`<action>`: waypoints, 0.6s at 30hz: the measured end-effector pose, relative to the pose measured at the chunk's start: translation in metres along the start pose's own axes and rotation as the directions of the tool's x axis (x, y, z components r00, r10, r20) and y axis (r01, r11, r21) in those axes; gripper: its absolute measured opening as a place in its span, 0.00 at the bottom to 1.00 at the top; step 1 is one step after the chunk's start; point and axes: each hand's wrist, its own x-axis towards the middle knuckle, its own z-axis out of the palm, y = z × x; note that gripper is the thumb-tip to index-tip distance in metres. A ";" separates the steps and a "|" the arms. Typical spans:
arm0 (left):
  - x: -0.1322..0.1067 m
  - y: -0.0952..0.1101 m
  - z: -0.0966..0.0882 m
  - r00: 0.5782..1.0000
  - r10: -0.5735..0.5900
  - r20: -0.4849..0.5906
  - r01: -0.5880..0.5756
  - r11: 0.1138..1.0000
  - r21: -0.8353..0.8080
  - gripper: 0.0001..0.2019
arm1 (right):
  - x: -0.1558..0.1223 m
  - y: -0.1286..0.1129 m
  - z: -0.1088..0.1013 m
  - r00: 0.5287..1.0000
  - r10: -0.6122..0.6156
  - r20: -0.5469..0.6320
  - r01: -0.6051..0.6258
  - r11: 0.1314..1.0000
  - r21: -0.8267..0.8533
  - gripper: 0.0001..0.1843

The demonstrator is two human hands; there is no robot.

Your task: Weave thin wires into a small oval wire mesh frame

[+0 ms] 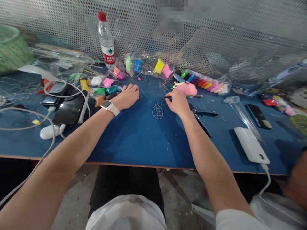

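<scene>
My left hand (129, 96), with a watch (108, 107) on its wrist, rests on the blue table with bent fingers slightly apart. Beside its fingertips lie thin wire pieces (144, 92). My right hand (177, 101) is lowered to the table, thumb and forefinger apart, and I see nothing held in it. Between the hands, nearer the right, a leaf-shaped wire grid (157, 111) lies flat. Dark-handled pliers (203, 112) lie partly hidden by my right wrist. Just behind that hand is a pink clay figure (185, 88) with yellow and green parts.
Clay packets (211, 84) line the back of the blue table (144, 143), near a water bottle (107, 44). Phones and a cable (51, 140) crowd the left. A white power bank (250, 145) and dark phone (259, 115) lie right. Another person's blurred arm (297, 182) shows at far right.
</scene>
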 end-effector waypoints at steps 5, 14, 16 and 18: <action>-0.003 0.006 0.002 0.991 -0.084 -0.100 0.090 0.994 0.056 0.23 | 0.000 -0.001 -0.002 1.000 -0.006 0.007 0.006 1.000 0.021 0.15; -0.004 -0.007 -0.013 0.936 -0.279 -0.214 0.280 0.960 -0.026 0.20 | -0.001 0.006 -0.014 0.998 0.059 -0.035 -0.058 0.998 0.032 0.13; -0.006 -0.008 -0.014 0.928 -0.301 -0.222 0.302 0.953 -0.028 0.20 | -0.002 0.010 -0.018 0.995 0.095 -0.028 -0.093 0.995 0.039 0.11; -0.007 -0.008 -0.013 0.920 -0.304 -0.248 0.306 0.952 -0.033 0.20 | -0.002 0.013 -0.020 0.993 0.118 -0.007 -0.118 0.993 0.027 0.10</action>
